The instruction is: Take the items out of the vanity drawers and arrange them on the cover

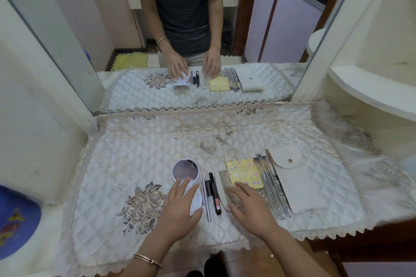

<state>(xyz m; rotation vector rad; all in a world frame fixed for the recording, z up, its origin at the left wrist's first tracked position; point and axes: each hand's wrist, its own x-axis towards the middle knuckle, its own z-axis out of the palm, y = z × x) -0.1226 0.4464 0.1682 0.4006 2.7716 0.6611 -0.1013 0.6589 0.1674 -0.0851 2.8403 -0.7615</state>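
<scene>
A white quilted cover (139, 155) lies over the vanity top. Along its near part sits a row of items: an opened round compact mirror (185, 172), a thin pink pencil and silver pen (205, 193), a black tube (215, 195), a beige comb (226, 186), a yellow patterned card (244, 172), several silver-handled brushes (270, 184) and a white snap pouch (297, 177). My left hand (180, 207) rests flat with spread fingers on the compact's lower half. My right hand (249, 207) lies flat on the comb's near end. Neither hand grips anything.
A large mirror (202, 28) stands at the back and reflects the person and the row of items. White curved shelves (371, 96) rise on the right. A blue object (15, 220) sits at the left edge. The far half of the cover carries nothing.
</scene>
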